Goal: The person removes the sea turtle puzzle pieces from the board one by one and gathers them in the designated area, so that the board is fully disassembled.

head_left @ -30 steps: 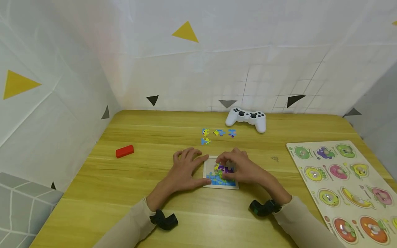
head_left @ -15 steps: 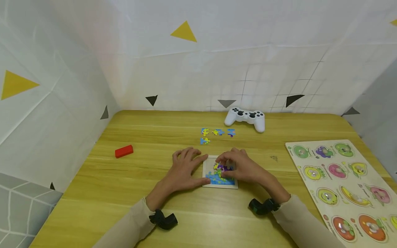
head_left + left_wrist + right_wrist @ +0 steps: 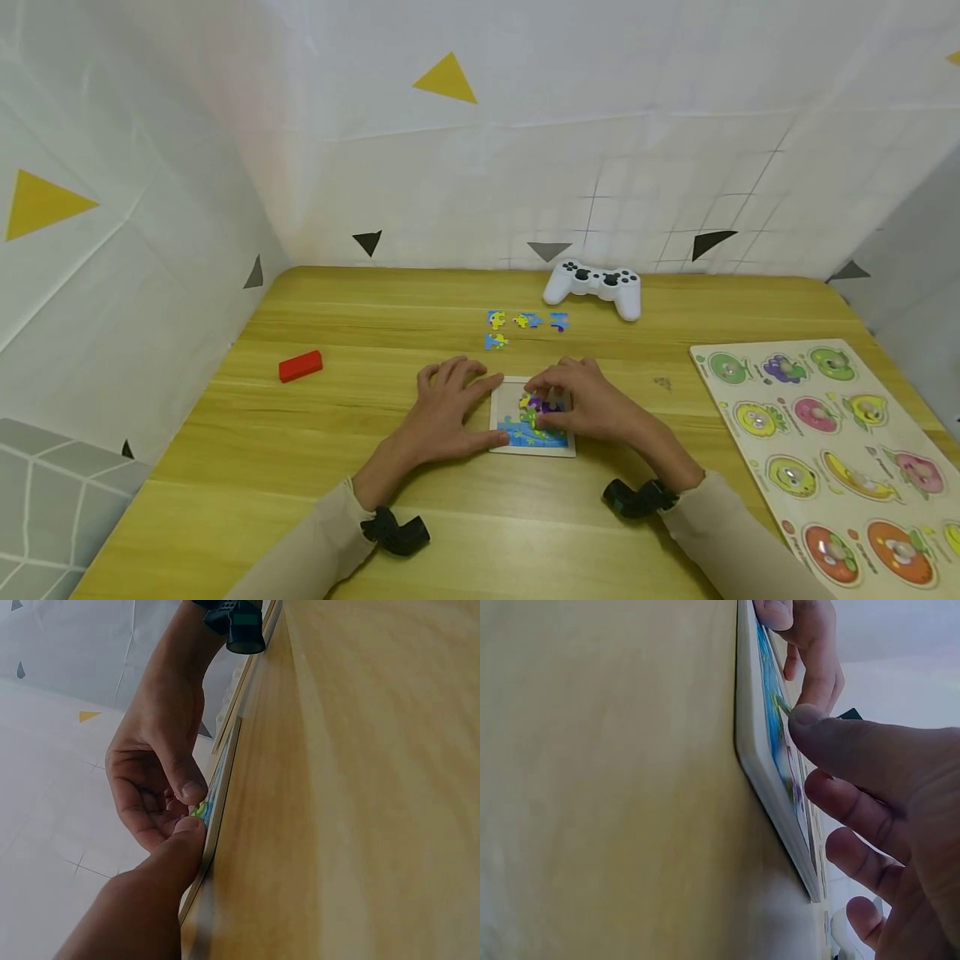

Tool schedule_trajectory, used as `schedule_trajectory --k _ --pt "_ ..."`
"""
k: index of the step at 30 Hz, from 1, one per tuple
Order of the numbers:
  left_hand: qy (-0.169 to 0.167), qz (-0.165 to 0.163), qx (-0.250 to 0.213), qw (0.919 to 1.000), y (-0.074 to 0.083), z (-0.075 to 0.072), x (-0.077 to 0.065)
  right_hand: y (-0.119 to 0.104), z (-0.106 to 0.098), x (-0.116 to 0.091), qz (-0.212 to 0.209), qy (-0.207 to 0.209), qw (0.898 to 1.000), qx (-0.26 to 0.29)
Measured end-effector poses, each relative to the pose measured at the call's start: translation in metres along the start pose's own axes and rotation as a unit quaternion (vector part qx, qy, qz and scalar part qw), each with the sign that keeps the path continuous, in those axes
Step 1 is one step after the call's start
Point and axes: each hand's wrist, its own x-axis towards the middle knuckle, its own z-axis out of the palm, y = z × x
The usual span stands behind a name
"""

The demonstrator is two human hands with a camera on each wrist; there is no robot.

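Note:
A small jigsaw puzzle tray (image 3: 534,454) lies in the middle of the table, its near rows filled with blue, green and purple pieces. My left hand (image 3: 450,417) rests at the tray's left side, fingers spread, the thumb and index finger touching the rim. Over the tray's right part, my right hand (image 3: 592,404) pinches a greenish puzzle piece (image 3: 782,703) between thumb and fingers. That piece stands tilted against the assembled picture, and its far side is hidden by the fingers. Several loose puzzle pieces (image 3: 497,320) in yellow and blue lie beyond the tray.
A white game controller (image 3: 595,287) sits near the back edge of the table (image 3: 360,325). To the left lies a red block (image 3: 301,366). A large fruit peg board (image 3: 832,450) covers the right side. Patterned white cloth walls stand behind and beside the table.
Both hands stay in nearly the same place over the tray. The right fingers have shifted very slightly; the loose pieces have not moved.

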Motion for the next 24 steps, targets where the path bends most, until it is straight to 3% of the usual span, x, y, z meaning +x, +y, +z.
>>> schedule_trajectory --k 24 --pt "-0.004 0.001 -0.011 0.9999 0.0008 -0.0003 0.0002 0.0057 -0.0001 -0.0013 -0.006 0.024 1.0 0.02"
